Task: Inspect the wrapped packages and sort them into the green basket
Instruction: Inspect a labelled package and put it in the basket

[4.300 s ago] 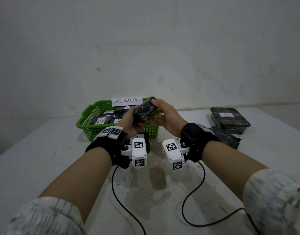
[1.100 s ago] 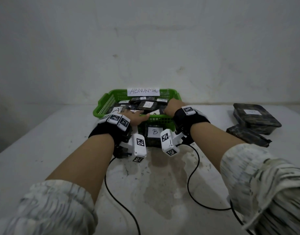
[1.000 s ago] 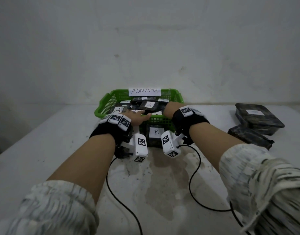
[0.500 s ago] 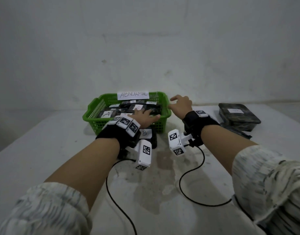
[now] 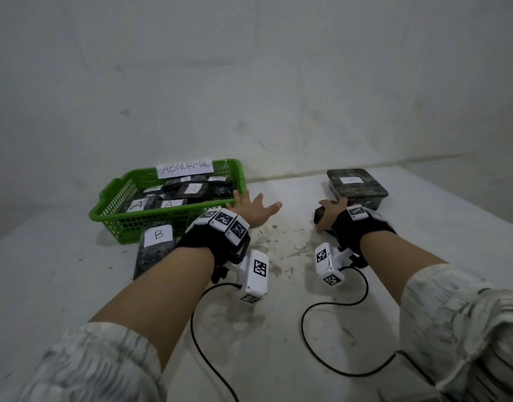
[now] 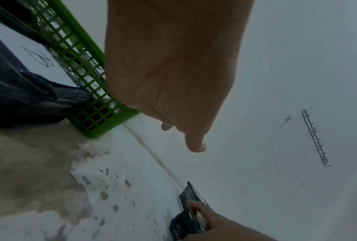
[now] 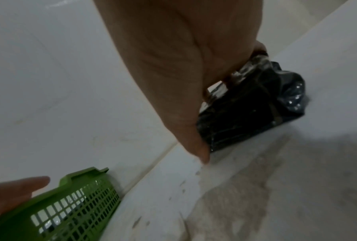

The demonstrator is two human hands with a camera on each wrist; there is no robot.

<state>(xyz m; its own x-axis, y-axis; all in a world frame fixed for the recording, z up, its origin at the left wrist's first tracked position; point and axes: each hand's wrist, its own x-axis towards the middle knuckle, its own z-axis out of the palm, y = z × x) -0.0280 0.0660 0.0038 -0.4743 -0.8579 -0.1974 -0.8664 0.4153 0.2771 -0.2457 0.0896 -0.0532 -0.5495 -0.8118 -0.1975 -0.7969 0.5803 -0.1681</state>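
Note:
The green basket (image 5: 104, 211) with an "ABNORMAL" sign holds several dark wrapped packages (image 5: 191, 189) labelled A. My left hand (image 5: 254, 208) hovers just right of the basket with fingers spread and nothing in it; the left wrist view shows its bare palm (image 6: 173, 73). Further right, my right hand (image 5: 326, 217) grips a dark wrapped package (image 5: 318, 217) lying on the table. The right wrist view shows that package (image 7: 245, 110) with the thumb and fingers curled round its near end. Its label is hidden.
A wrapped package labelled B (image 5: 155, 248) lies against the basket's front wall. Another dark wrapped package (image 5: 355, 184) with a white label sits at the back right, behind my right hand. The white table (image 5: 278, 329) is stained in the middle, and two cables trail over it.
Both hands have come out of the basket. The left one moved right and spread its fingers. The right one swung right and took hold of a package on the table.

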